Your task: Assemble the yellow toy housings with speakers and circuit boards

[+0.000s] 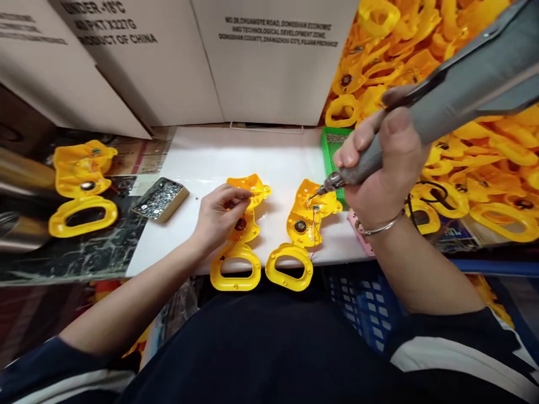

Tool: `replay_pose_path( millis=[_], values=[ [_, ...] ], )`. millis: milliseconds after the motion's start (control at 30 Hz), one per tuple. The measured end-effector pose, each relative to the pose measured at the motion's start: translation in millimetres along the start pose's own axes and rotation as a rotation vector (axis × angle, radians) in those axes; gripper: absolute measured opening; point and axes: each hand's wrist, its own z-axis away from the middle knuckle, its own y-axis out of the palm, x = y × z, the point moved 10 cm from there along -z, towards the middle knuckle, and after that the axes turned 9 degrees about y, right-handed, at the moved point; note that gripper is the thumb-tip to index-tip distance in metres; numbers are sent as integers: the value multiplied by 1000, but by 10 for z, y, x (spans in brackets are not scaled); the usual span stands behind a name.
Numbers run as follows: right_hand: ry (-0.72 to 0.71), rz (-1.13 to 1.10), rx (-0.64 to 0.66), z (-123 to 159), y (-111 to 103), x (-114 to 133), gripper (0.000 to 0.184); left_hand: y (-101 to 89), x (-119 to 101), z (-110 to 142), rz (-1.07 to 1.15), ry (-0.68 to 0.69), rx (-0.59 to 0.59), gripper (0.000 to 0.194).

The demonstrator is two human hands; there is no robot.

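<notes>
My right hand (pixel 385 154) is wrapped round a grey electric screwdriver (pixel 467 84), its bit pointing down at a yellow plastic shell (pixel 305 216) with wires and a round black part inside. My left hand (pixel 221 216) hovers over a second yellow shell (pixel 250 230), thumb and fingertips pinched together. Whatever is between those fingertips is too small or hidden to make out. Both shells lie open side up on the white board (pixel 189 151), each with an oval handle ring toward me. A small tin of screws (pixel 160 199) sits left of my left hand.
Cardboard boxes (pixel 269 73) stand along the back. A large heap of yellow shells (pixel 497 146) fills the right side, beside a green basket (pixel 330 154) and a pink container (pixel 362 238). Another yellow shell (pixel 82 174) lies at left. A blue crate (pixel 366 308) is below the board's edge.
</notes>
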Motion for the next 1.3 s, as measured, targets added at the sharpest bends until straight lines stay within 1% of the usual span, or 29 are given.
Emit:
replay_pose_path(
  millis=[33,100,167,233,333,400,467,500,567,633,700,767,833,900,933,1033,1067,1133,1167,1200,1267,1300],
  values=[
    [17,-21,40,48,139,-34,32,6,-39,-18,-42,46,31,10],
    [39,-38,124,119,376,-105,36,0,-87,-35,-119,93,88,9],
    [42,-19,190,145,542,-165,43,-25,-120,-47,-200,117,123,5],
    [44,16,197,128,613,-218,47,-53,-160,-60,-285,149,136,4],
    [61,50,185,82,651,-285,49,-81,-215,-78,-401,209,135,6],
    [66,60,193,67,670,-308,49,-57,-210,-79,-476,234,182,16],
    [67,65,184,64,664,-316,48,-15,-177,-69,-534,247,260,28],
    [63,63,172,65,652,-313,47,1,-159,-63,-542,250,296,30],
    [46,59,145,75,623,-293,45,6,-133,-62,-516,249,331,27],
    [29,75,121,87,594,-276,44,-4,-109,-79,-479,229,339,19],
    [32,113,103,94,569,-286,44,-16,-78,-110,-474,192,334,13],
    [41,143,107,98,559,-308,45,-29,-50,-143,-473,152,317,15],
    [44,142,131,104,570,-321,47,-43,-16,-161,-448,103,298,12],
    [49,123,148,109,581,-322,49,-58,27,-155,-386,43,284,5],
    [53,119,146,110,580,-319,51,-58,52,-141,-326,8,286,10],
    [69,139,101,109,547,-304,52,-17,124,-81,-52,-106,349,38],
    [72,142,83,109,530,-297,52,3,142,-64,41,-143,387,45],
    [84,153,59,111,502,-294,52,-1,167,-69,162,-194,442,50],
    [84,162,53,113,492,-290,52,-49,178,-106,163,-195,432,50],
    [83,174,51,116,484,-289,52,-128,184,-166,117,-172,395,48],
    [86,192,44,123,465,-294,51,-297,146,-296,-67,-65,304,39],
    [90,188,38,127,453,-298,51,-328,113,-334,-151,-7,291,33]
  ],
)
